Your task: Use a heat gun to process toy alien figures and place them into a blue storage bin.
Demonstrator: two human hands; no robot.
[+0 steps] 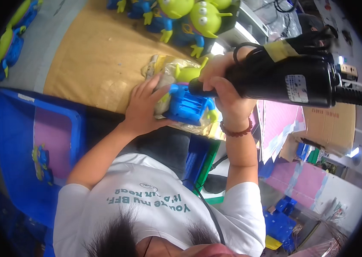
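Observation:
A green-and-blue toy figure (186, 104) lies with its blue, slotted body facing up on a plastic-wrapped pad (150, 70) at the table's near edge. My left hand (141, 104) steadies it from the left, fingers over the pad's side and thumb along the near side. In my right hand (231, 92) is a black electric screwdriver (275, 79), held level with its body to the right. Its front end meets the figure's upper back; the tip itself is hidden. Yellow tape bundles the black cable on the screwdriver.
Several similar toy figures (191, 21) stand at the table's far side, and more (7, 51) line the far left. A blue bin (9, 141) with one figure (41, 165) inside sits at left. Cardboard boxes (330, 124) and pink-and-white sheets (275, 126) are at right.

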